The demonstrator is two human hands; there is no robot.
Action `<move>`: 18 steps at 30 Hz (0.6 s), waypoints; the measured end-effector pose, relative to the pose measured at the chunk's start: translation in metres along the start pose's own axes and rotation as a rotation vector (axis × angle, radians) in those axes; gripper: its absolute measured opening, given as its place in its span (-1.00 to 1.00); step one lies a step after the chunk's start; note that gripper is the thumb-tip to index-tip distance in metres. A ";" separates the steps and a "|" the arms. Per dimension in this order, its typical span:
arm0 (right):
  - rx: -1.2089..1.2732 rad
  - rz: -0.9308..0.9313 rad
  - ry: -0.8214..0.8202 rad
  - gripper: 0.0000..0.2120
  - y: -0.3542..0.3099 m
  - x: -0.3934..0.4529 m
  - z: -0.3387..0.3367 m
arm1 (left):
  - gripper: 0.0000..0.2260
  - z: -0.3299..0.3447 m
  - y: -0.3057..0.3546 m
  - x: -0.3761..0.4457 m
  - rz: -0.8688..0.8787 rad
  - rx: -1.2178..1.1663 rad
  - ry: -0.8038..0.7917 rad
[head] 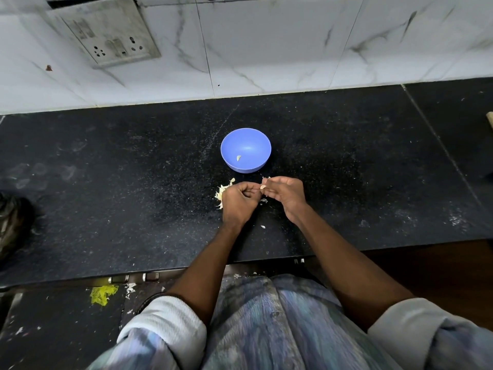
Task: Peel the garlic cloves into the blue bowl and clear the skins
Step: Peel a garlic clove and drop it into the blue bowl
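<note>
A blue bowl (245, 150) stands on the black counter (133, 182), with one peeled garlic clove (238, 157) lying inside it. Just in front of the bowl my left hand (238, 202) and my right hand (286, 194) meet, fingers curled. Between their fingertips they pinch a small garlic clove (263, 186). A heap of pale garlic skins (222, 193) lies on the counter at the left of my left hand, partly hidden by it. A few loose skin scraps (263, 227) lie near my wrists.
A white marble-tiled wall (266, 49) with a switch-and-socket plate (106, 36) rises behind the counter. A dark object (13, 222) sits at the counter's left edge. Below the counter's front edge, yellow and white scraps (102, 293) lie on the floor.
</note>
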State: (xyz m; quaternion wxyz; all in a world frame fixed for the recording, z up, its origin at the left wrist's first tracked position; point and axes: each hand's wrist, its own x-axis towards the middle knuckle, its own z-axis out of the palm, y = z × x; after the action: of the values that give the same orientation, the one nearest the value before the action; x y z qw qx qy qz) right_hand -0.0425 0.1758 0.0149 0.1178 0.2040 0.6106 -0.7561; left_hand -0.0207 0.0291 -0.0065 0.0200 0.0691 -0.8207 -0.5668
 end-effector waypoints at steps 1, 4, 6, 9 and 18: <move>0.025 0.013 0.006 -0.77 0.000 0.001 0.000 | -0.90 0.000 0.001 0.000 -0.008 -0.011 0.000; 0.016 0.012 0.011 -0.72 -0.002 0.003 0.001 | -0.94 0.001 0.000 0.000 -0.033 -0.051 0.018; -0.019 -0.009 -0.014 -0.76 -0.003 0.002 0.001 | -0.93 0.002 0.000 0.001 -0.037 -0.060 0.045; -0.073 -0.046 -0.054 -0.88 -0.002 -0.001 0.000 | -0.94 0.001 0.000 0.003 -0.068 -0.120 0.060; -0.054 -0.059 -0.064 -0.78 -0.003 -0.005 0.003 | -0.89 0.007 0.001 0.003 -0.286 -0.366 0.131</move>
State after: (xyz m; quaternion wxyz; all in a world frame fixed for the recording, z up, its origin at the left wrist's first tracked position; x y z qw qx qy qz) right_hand -0.0401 0.1735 0.0205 0.1203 0.1582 0.6326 -0.7486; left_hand -0.0243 0.0361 -0.0082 0.0047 0.2163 -0.6834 -0.6973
